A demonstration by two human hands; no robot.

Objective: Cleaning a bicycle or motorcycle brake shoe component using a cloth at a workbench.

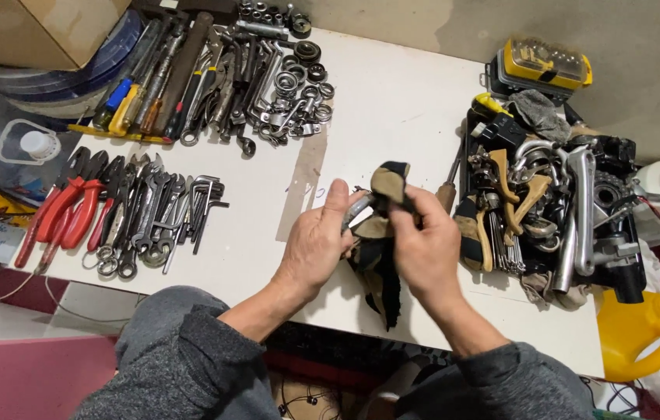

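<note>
1. The white table [392, 101] fills the centre of the frame. It rests low, against a grey wall along the upper right, with a pink floor strip at lower left.
2. A heap of bicycle parts [563, 210], chiefly brake levers and metal arms, occupies the right side of the table. A yellow jug [637, 334] with a green cap stands at lower right, and a yellow bit case [544, 62] lies at upper right.
3. Long tools and sockets [221, 70] are spread across the upper left. Red-handled pliers [65, 214], spanners and hex keys lie in a row at middle left.
4. The tan and black cloth [380, 249] hangs in the centre of the frame, just above the table's near edge.
5. The left hand [314, 249] is closed around a small metal part [355, 208], thumb raised alongside it.
6. The right hand [423, 249] is closed on the cloth, fingers pinching its upper fold against the part.
7. Judged from this grip, wiping goes best when the left hand holds the part steady, the right hand works the cloth around it in short strokes, and a fresh fold is presented as each one soils.
</note>
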